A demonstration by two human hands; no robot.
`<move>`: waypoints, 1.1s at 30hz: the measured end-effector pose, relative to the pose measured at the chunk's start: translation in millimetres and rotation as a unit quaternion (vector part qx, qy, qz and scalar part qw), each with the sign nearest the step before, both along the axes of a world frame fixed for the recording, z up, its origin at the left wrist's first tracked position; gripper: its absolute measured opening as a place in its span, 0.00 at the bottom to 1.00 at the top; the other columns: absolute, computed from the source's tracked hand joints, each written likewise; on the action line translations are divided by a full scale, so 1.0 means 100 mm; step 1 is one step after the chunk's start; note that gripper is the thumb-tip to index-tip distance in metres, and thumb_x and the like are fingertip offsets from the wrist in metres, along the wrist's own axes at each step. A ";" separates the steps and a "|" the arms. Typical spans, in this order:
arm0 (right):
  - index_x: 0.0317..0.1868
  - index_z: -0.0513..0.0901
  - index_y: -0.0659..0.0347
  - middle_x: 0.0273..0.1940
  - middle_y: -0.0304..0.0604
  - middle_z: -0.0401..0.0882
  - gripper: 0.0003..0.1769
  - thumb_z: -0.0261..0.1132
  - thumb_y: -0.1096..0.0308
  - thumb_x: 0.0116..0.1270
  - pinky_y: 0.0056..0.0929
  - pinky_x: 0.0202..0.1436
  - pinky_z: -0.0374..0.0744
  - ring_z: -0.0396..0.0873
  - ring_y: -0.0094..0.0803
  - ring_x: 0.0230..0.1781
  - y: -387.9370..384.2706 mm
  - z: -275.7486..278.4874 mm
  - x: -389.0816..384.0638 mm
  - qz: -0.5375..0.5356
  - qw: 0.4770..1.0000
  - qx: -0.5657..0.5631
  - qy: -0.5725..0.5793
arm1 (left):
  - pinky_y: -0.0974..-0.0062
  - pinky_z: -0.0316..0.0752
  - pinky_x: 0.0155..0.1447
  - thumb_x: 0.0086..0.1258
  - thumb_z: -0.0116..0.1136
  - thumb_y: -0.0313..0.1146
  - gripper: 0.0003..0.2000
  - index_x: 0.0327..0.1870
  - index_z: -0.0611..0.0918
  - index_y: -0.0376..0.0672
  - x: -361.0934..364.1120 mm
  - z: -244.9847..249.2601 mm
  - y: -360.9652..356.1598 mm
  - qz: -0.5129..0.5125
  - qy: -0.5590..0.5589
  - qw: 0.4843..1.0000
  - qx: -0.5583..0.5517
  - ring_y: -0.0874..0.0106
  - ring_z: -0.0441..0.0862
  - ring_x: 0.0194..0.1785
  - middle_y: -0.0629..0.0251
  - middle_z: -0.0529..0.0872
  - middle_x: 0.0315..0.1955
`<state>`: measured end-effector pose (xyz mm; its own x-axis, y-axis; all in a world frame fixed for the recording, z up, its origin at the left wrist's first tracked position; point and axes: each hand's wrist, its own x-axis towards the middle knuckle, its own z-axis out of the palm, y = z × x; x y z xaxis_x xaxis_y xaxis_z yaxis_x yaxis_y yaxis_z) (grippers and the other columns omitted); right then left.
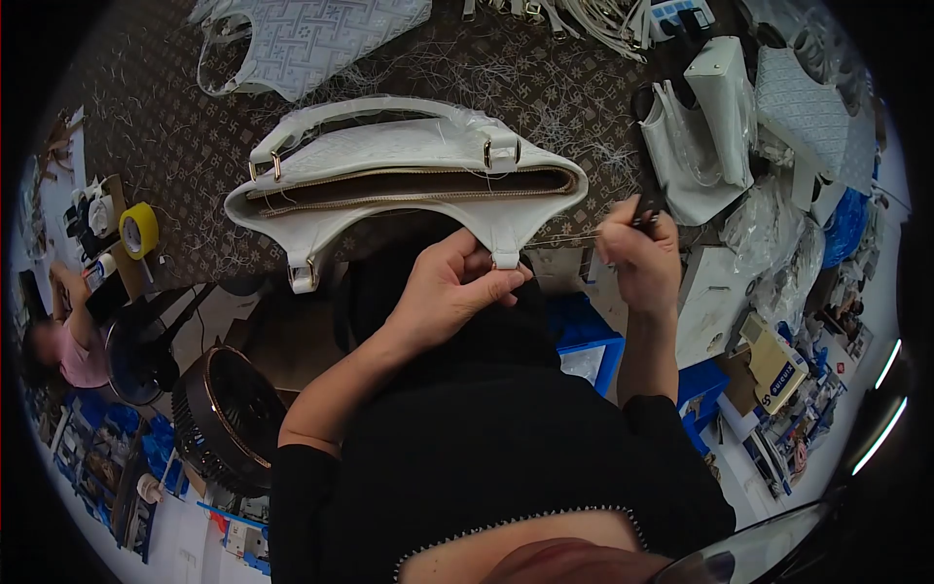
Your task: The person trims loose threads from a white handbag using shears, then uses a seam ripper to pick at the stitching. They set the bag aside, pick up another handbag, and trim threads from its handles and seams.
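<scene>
A white handbag (409, 148) lies at the table's near edge, its gold zipper (409, 200) open along the top. One handle arches over its far side; on the near side are strap tabs with gold rings. My left hand (443, 292) pinches the near right strap tab (505, 259) between thumb and fingers. To the right of the bag, my right hand (640, 255) is raised and closed. A thin pale thread (569, 238) stretches from the tab to it. Something small and dark shows between its fingers, too hidden to name.
Loose thread ends litter the brown patterned table (175, 185). White bags (700, 146) stand at the right, and a patterned bag (311, 44) lies at the back. A black fan (229, 419) is at lower left, blue crates (587, 341) below the table. Another person (78, 341) sits far left.
</scene>
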<state>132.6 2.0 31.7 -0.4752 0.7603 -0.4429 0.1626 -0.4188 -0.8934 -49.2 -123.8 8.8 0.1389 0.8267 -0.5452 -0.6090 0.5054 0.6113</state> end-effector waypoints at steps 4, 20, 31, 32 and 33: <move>0.26 0.72 0.62 0.16 0.32 0.61 0.10 0.60 0.67 0.61 0.21 0.21 0.62 0.55 0.19 0.13 0.30 0.01 0.26 -0.147 0.975 0.033 0.163 | 0.79 0.78 0.43 0.65 0.58 0.27 0.17 0.53 0.71 0.34 -0.01 0.01 0.00 -0.008 -0.002 1.000 -0.007 0.77 0.80 0.45 0.63 0.82 0.41; 0.45 0.81 0.66 0.28 0.30 0.78 0.15 0.67 0.65 0.61 0.12 0.30 0.68 0.70 0.11 0.27 0.08 -0.25 -0.46 -0.034 0.987 0.124 -0.096 | 0.78 0.74 0.38 0.55 0.68 0.41 0.18 0.38 0.82 0.35 -0.45 0.16 0.44 0.120 0.638 0.712 0.266 0.68 0.81 0.30 0.61 0.83 0.29; 0.39 0.82 0.64 0.24 0.27 0.74 0.14 0.65 0.59 0.63 0.12 0.26 0.61 0.63 0.10 0.23 0.04 -0.22 -0.45 -0.042 0.988 0.106 -0.105 | 0.84 0.69 0.39 0.71 0.45 0.51 0.24 0.36 0.83 0.36 -0.57 -0.07 0.92 -0.016 0.242 0.968 0.056 0.81 0.76 0.30 0.68 0.82 0.26; 0.39 0.82 0.63 0.24 0.26 0.74 0.14 0.66 0.59 0.63 0.12 0.26 0.61 0.63 0.10 0.23 0.04 -0.24 -0.45 -0.047 0.988 0.107 -0.098 | 0.84 0.69 0.38 0.70 0.46 0.50 0.23 0.36 0.83 0.35 -0.57 -0.07 0.93 -0.009 0.223 0.974 0.048 0.81 0.75 0.30 0.67 0.82 0.25; 0.39 0.82 0.63 0.24 0.26 0.73 0.14 0.66 0.59 0.63 0.12 0.25 0.61 0.62 0.10 0.23 0.03 -0.25 -0.45 -0.053 0.989 0.107 -0.091 | 0.84 0.69 0.38 0.70 0.46 0.50 0.23 0.36 0.83 0.35 -0.57 -0.06 0.93 -0.010 0.224 0.973 0.048 0.81 0.75 0.30 0.67 0.82 0.25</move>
